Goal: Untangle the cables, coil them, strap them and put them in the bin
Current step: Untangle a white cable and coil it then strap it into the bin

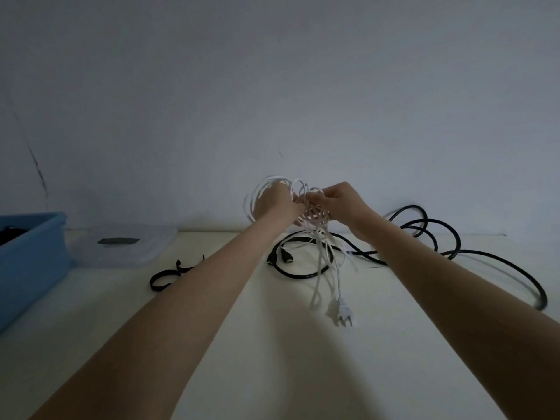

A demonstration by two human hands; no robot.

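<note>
Both hands are raised above the table, close together, working on a tangled white power cable [298, 204]. The left hand [277, 204] is closed around a bundle of its loops, which arc up and over the back of the hand on the far side; the fingers themselves are mostly hidden behind the hand and the cable. The right hand [341, 201] has its fingers curled inward and pinches the strands at the middle of the tangle, just beside the left hand. From the tangle several white strands hang down to the table, blurred in places, and end in a white two-pin plug [344, 313] lying on the surface between the forearms. Behind and to the right of the hands a thick black cable [472, 253] sprawls in wide loose loops across the cream table [272, 359], one loop passing under the hanging white strands; two small dark connectors [280, 256] lie near the left end of it. Left of the left forearm, black straps [165, 275] lie curled on the table. Further left sits a clear plastic lid [127, 244] bearing a dark label whose writing cannot be read, and at the left edge a blue bin [33, 259] with something dark inside. A plain pale wall [272, 86] stands behind; no brand or legible text shows anywhere
</note>
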